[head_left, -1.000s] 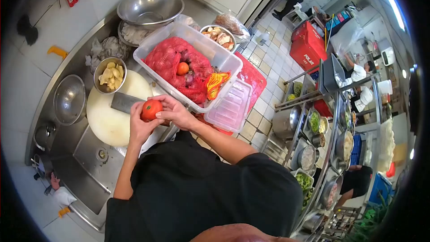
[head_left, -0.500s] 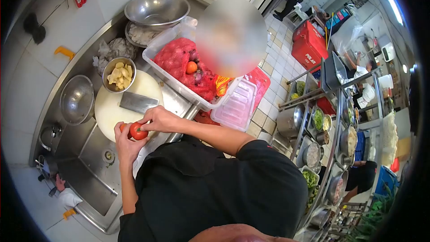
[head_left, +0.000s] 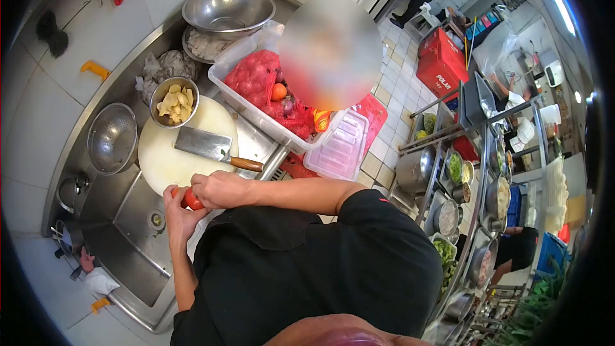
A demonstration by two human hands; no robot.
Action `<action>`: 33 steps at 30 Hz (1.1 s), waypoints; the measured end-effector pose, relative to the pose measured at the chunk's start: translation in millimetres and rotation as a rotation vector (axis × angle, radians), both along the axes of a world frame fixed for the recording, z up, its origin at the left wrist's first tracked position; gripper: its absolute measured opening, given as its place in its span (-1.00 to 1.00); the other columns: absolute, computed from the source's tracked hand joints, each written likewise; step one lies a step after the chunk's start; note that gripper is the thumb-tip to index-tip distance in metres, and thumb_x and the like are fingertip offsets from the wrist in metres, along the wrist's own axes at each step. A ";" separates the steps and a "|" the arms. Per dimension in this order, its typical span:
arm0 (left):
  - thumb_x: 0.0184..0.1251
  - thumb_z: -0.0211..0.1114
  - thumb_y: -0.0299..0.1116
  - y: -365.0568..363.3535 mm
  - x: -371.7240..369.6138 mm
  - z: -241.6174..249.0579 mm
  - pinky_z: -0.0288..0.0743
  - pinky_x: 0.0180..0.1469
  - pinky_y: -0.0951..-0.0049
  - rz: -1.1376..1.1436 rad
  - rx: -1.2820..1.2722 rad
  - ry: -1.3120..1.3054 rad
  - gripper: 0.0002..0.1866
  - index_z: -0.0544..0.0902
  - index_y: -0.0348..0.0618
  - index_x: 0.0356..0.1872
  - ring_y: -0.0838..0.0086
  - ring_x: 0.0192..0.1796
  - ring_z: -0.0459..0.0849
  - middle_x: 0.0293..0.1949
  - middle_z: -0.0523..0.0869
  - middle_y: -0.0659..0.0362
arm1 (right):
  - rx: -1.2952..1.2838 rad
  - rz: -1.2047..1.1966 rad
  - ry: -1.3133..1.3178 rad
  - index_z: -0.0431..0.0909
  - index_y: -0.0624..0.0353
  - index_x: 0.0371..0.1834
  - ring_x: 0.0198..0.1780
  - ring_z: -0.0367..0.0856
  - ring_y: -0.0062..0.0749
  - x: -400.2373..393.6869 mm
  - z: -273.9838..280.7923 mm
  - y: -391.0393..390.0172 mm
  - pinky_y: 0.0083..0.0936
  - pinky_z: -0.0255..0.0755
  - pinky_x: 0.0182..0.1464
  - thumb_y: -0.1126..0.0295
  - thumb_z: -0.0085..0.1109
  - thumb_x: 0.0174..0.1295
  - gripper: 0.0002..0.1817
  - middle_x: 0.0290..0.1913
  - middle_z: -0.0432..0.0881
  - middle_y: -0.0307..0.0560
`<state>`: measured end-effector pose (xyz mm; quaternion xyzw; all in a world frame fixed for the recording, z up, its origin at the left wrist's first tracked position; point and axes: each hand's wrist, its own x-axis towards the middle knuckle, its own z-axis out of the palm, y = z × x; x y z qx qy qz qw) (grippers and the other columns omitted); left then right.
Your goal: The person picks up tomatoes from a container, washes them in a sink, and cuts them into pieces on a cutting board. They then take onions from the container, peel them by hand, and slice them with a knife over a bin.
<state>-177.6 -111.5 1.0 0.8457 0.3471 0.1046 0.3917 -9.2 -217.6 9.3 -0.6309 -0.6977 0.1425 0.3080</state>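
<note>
My left hand point(head_left: 181, 216) has its fingers wrapped round red tomatoes point(head_left: 193, 200), held over the near edge of the round white chopping board point(head_left: 157, 160). Bent fingers of my right hand point(head_left: 219, 190) press on the top of the same tomatoes and partly cover them. A cleaver point(head_left: 204, 143) with a wooden handle lies flat on the board, just beyond my right hand. The steel bowl of pale yellow slices point(head_left: 174, 104) stands at the board's far edge.
Left of the board is a colander point(head_left: 111, 139), with the sink basin point(head_left: 138, 250) below it. A clear plastic bin point(head_left: 246, 106) holds red net bags. Steel bowls point(head_left: 229, 9) stand behind. Racks of food containers point(head_left: 442, 218) and several people are at the right.
My right hand has closed over the tomato from above, and its green stem is now hidden. The cleaver's handle has come into view. The whole view has shifted slightly.
</note>
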 end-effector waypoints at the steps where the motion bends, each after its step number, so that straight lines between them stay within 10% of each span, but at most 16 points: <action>1: -0.28 0.75 -0.27 0.1 -1.2 5.2 0.57 0.21 0.17 0.014 -0.017 -0.014 -0.30 0.70 -0.23 0.02 0.04 0.20 0.61 0.26 0.46 -0.06 | 0.012 -0.007 -0.002 0.56 0.23 -0.42 -0.37 0.67 0.03 -2.0 -0.3 0.6 -0.15 0.60 -0.30 0.38 0.27 0.14 -0.85 -0.18 0.60 0.02; 7: -0.25 0.72 -0.25 12.6 -20.7 0.5 0.61 0.15 0.23 -0.017 0.291 -0.161 -0.36 0.71 -0.29 -0.04 0.02 0.17 0.63 0.28 0.47 -0.10 | 0.339 0.059 0.205 0.63 0.17 -0.38 -0.28 0.68 -0.12 -3.8 -15.0 21.0 -0.29 0.61 -0.25 0.47 0.33 0.02 -0.89 -0.26 0.65 -0.04; 23: -0.28 0.73 -0.17 1.8 -28.4 4.7 0.49 0.32 0.20 0.141 -0.057 -0.203 -0.29 0.74 -0.23 0.03 0.12 0.31 0.55 0.29 0.47 -0.05 | 0.043 -0.077 0.486 0.70 0.28 -0.38 -0.44 0.72 -0.31 -11.8 5.8 31.6 -0.42 0.56 -0.39 0.54 0.30 0.08 -0.94 -0.38 0.66 -0.03; 33: -0.29 0.73 -0.19 16.0 -38.6 -13.1 0.42 0.38 0.26 -0.081 -0.175 -0.465 -0.32 0.74 -0.20 0.00 0.19 0.35 0.49 0.33 0.43 -0.01 | -0.273 -0.241 1.264 0.59 0.40 -0.32 -0.48 0.74 -0.38 -9.3 3.3 28.8 -0.51 0.66 -0.39 0.57 0.25 0.23 -0.92 -0.39 0.66 -0.06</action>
